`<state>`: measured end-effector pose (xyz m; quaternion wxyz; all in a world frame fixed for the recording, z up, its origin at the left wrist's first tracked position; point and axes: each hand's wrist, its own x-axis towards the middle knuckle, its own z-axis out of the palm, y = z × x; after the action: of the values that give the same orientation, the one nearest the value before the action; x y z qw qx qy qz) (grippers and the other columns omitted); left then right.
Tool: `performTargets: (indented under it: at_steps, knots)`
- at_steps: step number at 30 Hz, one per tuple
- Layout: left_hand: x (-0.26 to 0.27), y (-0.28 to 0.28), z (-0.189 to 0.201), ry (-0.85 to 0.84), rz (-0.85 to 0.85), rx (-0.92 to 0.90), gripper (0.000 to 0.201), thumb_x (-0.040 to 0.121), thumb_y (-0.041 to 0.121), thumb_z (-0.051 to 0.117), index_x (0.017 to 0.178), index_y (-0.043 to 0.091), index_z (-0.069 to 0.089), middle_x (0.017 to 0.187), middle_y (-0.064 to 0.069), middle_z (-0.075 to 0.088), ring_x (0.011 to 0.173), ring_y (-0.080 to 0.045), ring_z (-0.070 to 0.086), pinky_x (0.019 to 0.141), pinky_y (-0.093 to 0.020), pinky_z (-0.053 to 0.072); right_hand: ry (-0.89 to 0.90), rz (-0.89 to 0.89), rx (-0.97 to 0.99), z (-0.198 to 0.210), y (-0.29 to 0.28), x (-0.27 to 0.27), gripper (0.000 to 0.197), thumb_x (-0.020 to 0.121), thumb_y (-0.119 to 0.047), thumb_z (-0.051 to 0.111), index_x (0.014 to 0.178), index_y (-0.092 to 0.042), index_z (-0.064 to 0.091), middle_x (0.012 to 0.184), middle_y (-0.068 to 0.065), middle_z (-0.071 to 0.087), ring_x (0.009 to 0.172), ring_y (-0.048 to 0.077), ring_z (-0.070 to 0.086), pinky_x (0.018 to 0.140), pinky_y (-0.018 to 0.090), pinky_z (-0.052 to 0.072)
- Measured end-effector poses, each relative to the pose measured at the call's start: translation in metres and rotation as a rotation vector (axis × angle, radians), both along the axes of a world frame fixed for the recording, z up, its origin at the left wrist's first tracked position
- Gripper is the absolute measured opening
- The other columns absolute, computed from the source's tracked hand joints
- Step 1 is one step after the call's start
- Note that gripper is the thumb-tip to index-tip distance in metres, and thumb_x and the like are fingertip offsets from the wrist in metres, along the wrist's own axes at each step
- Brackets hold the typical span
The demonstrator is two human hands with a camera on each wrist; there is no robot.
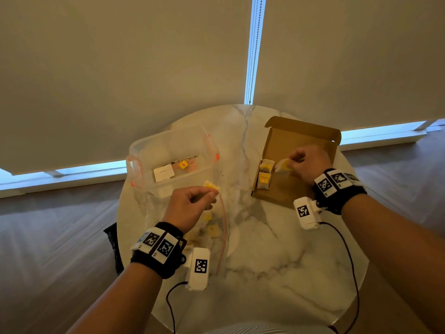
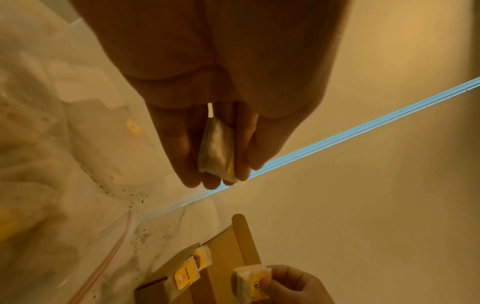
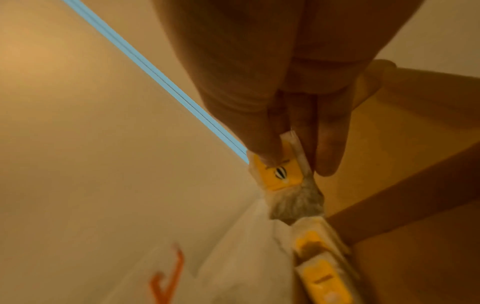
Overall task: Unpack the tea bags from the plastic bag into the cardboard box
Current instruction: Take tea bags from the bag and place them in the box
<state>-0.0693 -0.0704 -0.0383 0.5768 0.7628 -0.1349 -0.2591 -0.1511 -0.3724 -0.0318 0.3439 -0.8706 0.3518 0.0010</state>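
My left hand (image 1: 192, 201) pinches a tea bag (image 1: 212, 185) with a yellow tag above the clear plastic zip bag (image 1: 212, 232), which lies on the table and still holds several tea bags. In the left wrist view that tea bag (image 2: 217, 150) sits between thumb and fingers. My right hand (image 1: 305, 162) pinches another yellow-tagged tea bag (image 1: 284, 165) inside the open cardboard box (image 1: 301, 141), beside a short row of tea bags (image 1: 265, 175) standing at the box's left end. The right wrist view shows this tea bag (image 3: 283, 174) held just above the row (image 3: 319, 267).
A clear plastic container (image 1: 173, 157) with orange clips stands at the table's back left, with a white card and a yellow tag in it. Tea crumbs dot the round marble table (image 1: 277, 261). Cables hang from both wrist cameras. Window blinds rise close behind the table.
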Motion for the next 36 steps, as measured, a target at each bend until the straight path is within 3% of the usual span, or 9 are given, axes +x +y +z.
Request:
performTargets:
  at_steps: [3, 6, 13, 18, 21, 25, 27, 32, 36]
  knots:
    - [0.004, -0.001, -0.004, 0.010, -0.016, 0.027, 0.015, 0.089, 0.007, 0.067, 0.089, 0.018, 0.076, 0.086, -0.005, 0.076, 0.082, -0.019, 0.072, 0.074, -0.029, 0.059, 0.131, 0.027, -0.030, -0.031, -0.010, 0.008, 0.016, 0.090, -0.016, 0.065, 0.106, -0.015, 0.068, 0.104, 0.002, 0.064, 0.091, 0.016, 0.055, 0.081, 0.029, 0.046]
    - [0.007, 0.000, -0.004, 0.009, -0.021, 0.039, 0.012, 0.090, 0.007, 0.067, 0.091, 0.014, 0.076, 0.087, -0.005, 0.076, 0.082, -0.018, 0.072, 0.072, -0.025, 0.058, 0.228, 0.109, -0.020, -0.058, 0.002, 0.016, 0.010, 0.089, -0.015, 0.064, 0.095, -0.022, 0.068, 0.104, 0.005, 0.067, 0.090, 0.019, 0.059, 0.079, 0.032, 0.050]
    - [0.015, 0.003, -0.007, -0.028, -0.019, 0.074, 0.012, 0.089, 0.007, 0.067, 0.095, 0.010, 0.077, 0.087, -0.006, 0.076, 0.079, -0.014, 0.072, 0.068, -0.019, 0.056, 0.346, 0.303, -0.052, -0.083, 0.030, 0.042, 0.012, 0.086, -0.014, 0.068, 0.098, -0.012, 0.072, 0.115, 0.011, 0.065, 0.106, 0.029, 0.059, 0.086, 0.033, 0.050]
    - [0.016, 0.007, -0.009, -0.008, -0.012, 0.084, 0.012, 0.089, 0.008, 0.067, 0.094, 0.013, 0.077, 0.086, -0.004, 0.076, 0.081, -0.015, 0.072, 0.068, -0.019, 0.055, 0.315, 0.201, -0.053, -0.086, 0.035, 0.045, 0.015, 0.088, -0.015, 0.066, 0.102, -0.012, 0.070, 0.105, 0.011, 0.066, 0.086, 0.025, 0.059, 0.069, 0.027, 0.045]
    - [0.016, 0.006, -0.009, -0.006, -0.014, 0.091, 0.013, 0.089, 0.009, 0.067, 0.095, 0.014, 0.077, 0.087, -0.003, 0.076, 0.081, -0.015, 0.072, 0.069, -0.020, 0.056, 0.312, 0.119, -0.061, -0.082, 0.035, 0.040, 0.020, 0.089, -0.019, 0.066, 0.104, -0.008, 0.063, 0.099, 0.003, 0.061, 0.085, 0.022, 0.056, 0.068, 0.022, 0.038]
    - [0.014, 0.004, -0.009, -0.017, -0.019, 0.087, 0.013, 0.090, 0.008, 0.066, 0.095, 0.012, 0.077, 0.087, -0.003, 0.076, 0.081, -0.015, 0.072, 0.068, -0.020, 0.056, 0.414, -0.033, -0.048, -0.087, 0.029, 0.037, 0.037, 0.079, -0.043, 0.073, 0.073, -0.013, 0.051, 0.082, 0.007, 0.059, 0.070, 0.023, 0.054, 0.061, 0.029, 0.042]
    - [0.013, 0.003, -0.009, -0.013, -0.018, 0.084, 0.013, 0.090, 0.009, 0.066, 0.095, 0.013, 0.077, 0.087, -0.003, 0.076, 0.081, -0.015, 0.072, 0.069, -0.021, 0.057, 0.440, -0.066, -0.007, -0.091, 0.028, 0.037, 0.044, 0.077, -0.046, 0.074, 0.069, -0.016, 0.043, 0.081, 0.007, 0.054, 0.073, 0.024, 0.054, 0.063, 0.031, 0.043]
    - [0.013, 0.004, -0.009, 0.004, 0.001, 0.055, 0.012, 0.089, 0.009, 0.067, 0.093, 0.014, 0.077, 0.086, -0.003, 0.076, 0.081, -0.017, 0.072, 0.069, -0.022, 0.057, 0.448, -0.079, 0.053, -0.098, 0.025, 0.038, 0.042, 0.078, -0.047, 0.072, 0.089, -0.011, 0.055, 0.096, 0.013, 0.063, 0.090, 0.031, 0.062, 0.066, 0.033, 0.046]
    - [0.013, 0.007, -0.009, -0.015, -0.011, 0.063, 0.014, 0.089, 0.007, 0.066, 0.093, 0.016, 0.076, 0.088, -0.004, 0.076, 0.082, -0.018, 0.072, 0.071, -0.024, 0.057, 0.422, -0.091, 0.123, -0.101, 0.021, 0.038, 0.044, 0.077, -0.051, 0.071, 0.088, -0.009, 0.062, 0.087, 0.010, 0.066, 0.074, 0.025, 0.062, 0.054, 0.025, 0.042]
